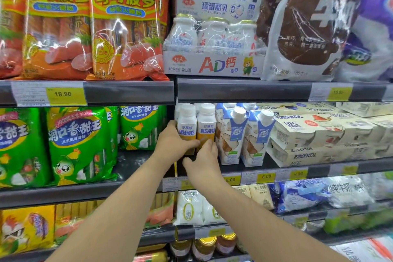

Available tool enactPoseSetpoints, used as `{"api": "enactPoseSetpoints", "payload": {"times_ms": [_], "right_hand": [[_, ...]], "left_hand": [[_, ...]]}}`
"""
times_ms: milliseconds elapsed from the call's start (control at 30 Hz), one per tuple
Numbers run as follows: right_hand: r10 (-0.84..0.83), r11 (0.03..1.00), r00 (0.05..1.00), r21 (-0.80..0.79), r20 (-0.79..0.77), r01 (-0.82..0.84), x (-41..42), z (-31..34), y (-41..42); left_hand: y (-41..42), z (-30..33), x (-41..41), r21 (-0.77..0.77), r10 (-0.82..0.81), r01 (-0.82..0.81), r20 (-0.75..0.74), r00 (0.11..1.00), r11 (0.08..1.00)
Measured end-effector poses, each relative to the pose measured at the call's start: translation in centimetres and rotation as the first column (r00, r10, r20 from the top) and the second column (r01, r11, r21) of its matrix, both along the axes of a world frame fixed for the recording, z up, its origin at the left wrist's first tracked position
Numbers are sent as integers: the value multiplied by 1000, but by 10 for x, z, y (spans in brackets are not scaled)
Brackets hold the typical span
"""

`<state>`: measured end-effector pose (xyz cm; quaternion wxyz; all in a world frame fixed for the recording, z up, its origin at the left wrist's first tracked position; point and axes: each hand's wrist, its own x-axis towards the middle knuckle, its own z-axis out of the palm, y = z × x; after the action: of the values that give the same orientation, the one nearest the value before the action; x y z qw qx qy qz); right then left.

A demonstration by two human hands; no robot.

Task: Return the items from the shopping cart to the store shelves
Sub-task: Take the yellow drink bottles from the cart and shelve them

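Note:
Two white-capped yogurt drink bottles with white and yellow labels stand side by side at the left end of the middle shelf (297,169). My left hand (173,144) wraps around the lower part of the left bottle (186,122). My right hand (204,162) touches the base of the right bottle (206,121) with its fingertips; whether it grips the bottle is unclear. Both forearms reach up from the bottom of the view. No shopping cart is visible.
Blue and white cartons (232,132) stand right beside the bottles, then stacked yogurt multipacks (319,134). Green sausage bags (78,144) fill the shelf to the left. Orange sausage bags (125,23) and milk bottle packs (212,49) sit above. Jars (204,248) stand below.

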<state>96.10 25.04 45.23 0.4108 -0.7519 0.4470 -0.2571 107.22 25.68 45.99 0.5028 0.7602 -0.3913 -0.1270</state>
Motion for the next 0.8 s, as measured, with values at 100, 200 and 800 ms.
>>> {"api": "enactPoseSetpoints", "payload": {"times_ms": [100, 200, 800], "right_hand": [[-2, 1000, 1000, 9, 0, 2, -2, 0, -3], [18, 1000, 1000, 7, -5, -17, -3, 0, -4], [68, 989, 992, -127, -102, -81, -22, -4, -11]], "left_hand": [[-3, 0, -4, -6, -23, 23, -36, 999, 1000], [-2, 1, -6, 5, -9, 9, 29, 1000, 1000], [15, 7, -9, 98, 60, -90, 278, 959, 991]]}}
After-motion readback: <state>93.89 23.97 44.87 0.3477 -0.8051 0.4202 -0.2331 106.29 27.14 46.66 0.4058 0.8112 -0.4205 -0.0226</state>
